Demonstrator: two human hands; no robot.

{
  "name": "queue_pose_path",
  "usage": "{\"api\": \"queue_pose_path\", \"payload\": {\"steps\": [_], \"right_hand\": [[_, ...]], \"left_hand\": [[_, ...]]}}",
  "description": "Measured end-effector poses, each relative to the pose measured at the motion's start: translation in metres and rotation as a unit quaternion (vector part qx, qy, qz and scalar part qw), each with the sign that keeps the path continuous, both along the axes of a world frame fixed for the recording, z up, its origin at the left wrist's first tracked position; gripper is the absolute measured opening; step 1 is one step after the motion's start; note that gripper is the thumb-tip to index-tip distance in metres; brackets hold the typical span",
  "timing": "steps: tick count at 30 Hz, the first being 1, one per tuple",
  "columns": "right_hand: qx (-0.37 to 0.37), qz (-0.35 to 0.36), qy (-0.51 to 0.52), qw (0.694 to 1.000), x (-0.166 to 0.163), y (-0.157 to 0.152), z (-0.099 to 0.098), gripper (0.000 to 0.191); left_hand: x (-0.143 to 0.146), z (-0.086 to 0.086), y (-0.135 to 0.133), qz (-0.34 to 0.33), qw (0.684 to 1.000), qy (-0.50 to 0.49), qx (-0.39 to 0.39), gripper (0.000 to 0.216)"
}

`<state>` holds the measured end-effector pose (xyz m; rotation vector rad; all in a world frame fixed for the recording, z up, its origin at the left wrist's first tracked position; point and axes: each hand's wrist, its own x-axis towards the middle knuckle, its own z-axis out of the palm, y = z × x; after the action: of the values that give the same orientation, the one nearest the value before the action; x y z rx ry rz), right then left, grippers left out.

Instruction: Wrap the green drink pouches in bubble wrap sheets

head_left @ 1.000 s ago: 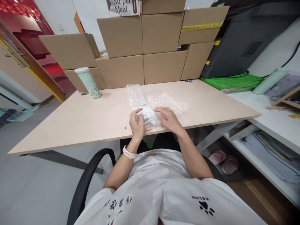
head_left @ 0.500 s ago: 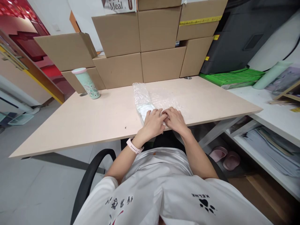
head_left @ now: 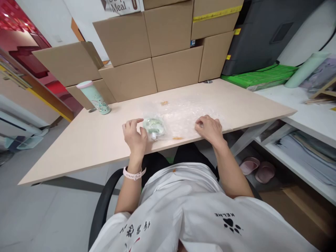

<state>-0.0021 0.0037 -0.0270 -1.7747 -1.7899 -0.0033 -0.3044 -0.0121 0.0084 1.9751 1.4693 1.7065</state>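
A clear sheet of bubble wrap point(head_left: 181, 117) lies spread over the desk in front of me. On its left part rests a rounded green and white item point(head_left: 154, 126), seemingly in clear plastic; its kind is unclear. My left hand point(head_left: 135, 136) is just left of this item, thumb and fingers apart, holding nothing. At the sheet's right side, my right hand point(head_left: 210, 129) has its fingers pinched on the bubble wrap. Two orange strips, one at the far edge point(head_left: 164, 103) and one at the near edge point(head_left: 177, 138), show on the sheet.
A mint green tumbler point(head_left: 94, 98) stands at the desk's left rear. Stacked cardboard boxes point(head_left: 178, 68) line the back. To the right are a green flat package point(head_left: 259, 77), a dark grey case point(head_left: 262, 38) and a white shelf point(head_left: 315, 122).
My hands have moved apart, the left one leftward and the right one rightward. The folded bubble wrap is now spread flat, and the green and white item shows on it.
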Motion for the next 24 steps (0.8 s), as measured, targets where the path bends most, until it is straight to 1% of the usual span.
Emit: {"api": "queue_pose_path", "payload": {"steps": [2, 4, 6, 7, 8, 10, 12, 15, 16, 18, 21, 22, 24], "right_hand": [[0.007, -0.041, -0.010, 0.999, 0.016, 0.004, 0.000, 0.021], [0.025, -0.083, -0.039, 0.995, 0.027, 0.007, 0.002, 0.028], [0.053, -0.107, -0.063, 0.991, 0.031, 0.006, 0.003, 0.034], [0.064, -0.105, -0.066, 0.990, 0.030, 0.005, 0.004, 0.035], [0.069, -0.091, -0.063, 0.991, 0.027, 0.003, 0.005, 0.035], [0.066, -0.043, -0.053, 0.995, 0.014, 0.000, 0.006, 0.033], [0.054, 0.018, -0.044, 0.997, -0.002, -0.002, 0.006, 0.032], [0.034, 0.118, -0.025, 0.992, -0.030, -0.002, 0.007, 0.035], [0.025, 0.145, -0.016, 0.989, -0.038, -0.002, 0.008, 0.036], [0.004, 0.169, 0.003, 0.986, -0.051, -0.001, 0.013, 0.039], [-0.021, 0.192, 0.054, 0.980, -0.065, -0.006, 0.029, 0.045], [-0.023, 0.217, 0.075, 0.973, -0.068, -0.009, 0.035, 0.048], [-0.017, 0.294, 0.109, 0.949, -0.076, -0.017, 0.047, 0.052]], "left_hand": [[-0.005, -0.011, -0.003, -0.002, 1.000, 0.002, -0.006, 0.031], [0.002, -0.019, -0.005, -0.019, 1.000, 0.012, -0.017, 0.029], [0.015, -0.023, -0.007, -0.060, 0.998, 0.023, -0.027, 0.028], [0.023, -0.025, -0.009, -0.083, 0.996, 0.029, -0.031, 0.028], [0.030, -0.025, -0.010, -0.102, 0.993, 0.038, -0.038, 0.027], [0.043, -0.027, -0.013, -0.120, 0.989, 0.059, -0.058, 0.026], [0.051, -0.030, -0.016, -0.123, 0.987, 0.071, -0.077, 0.025], [0.055, -0.034, -0.021, -0.131, 0.986, 0.052, -0.094, 0.029], [0.054, -0.035, -0.023, -0.131, 0.985, 0.040, -0.102, 0.033], [0.052, -0.036, -0.026, -0.128, 0.984, 0.010, -0.125, 0.043], [0.046, -0.038, -0.025, -0.132, 0.976, -0.068, -0.161, 0.054], [0.043, -0.039, -0.024, -0.140, 0.970, -0.102, -0.170, 0.056], [0.034, -0.043, -0.019, -0.147, 0.959, -0.167, -0.178, 0.056]]}}
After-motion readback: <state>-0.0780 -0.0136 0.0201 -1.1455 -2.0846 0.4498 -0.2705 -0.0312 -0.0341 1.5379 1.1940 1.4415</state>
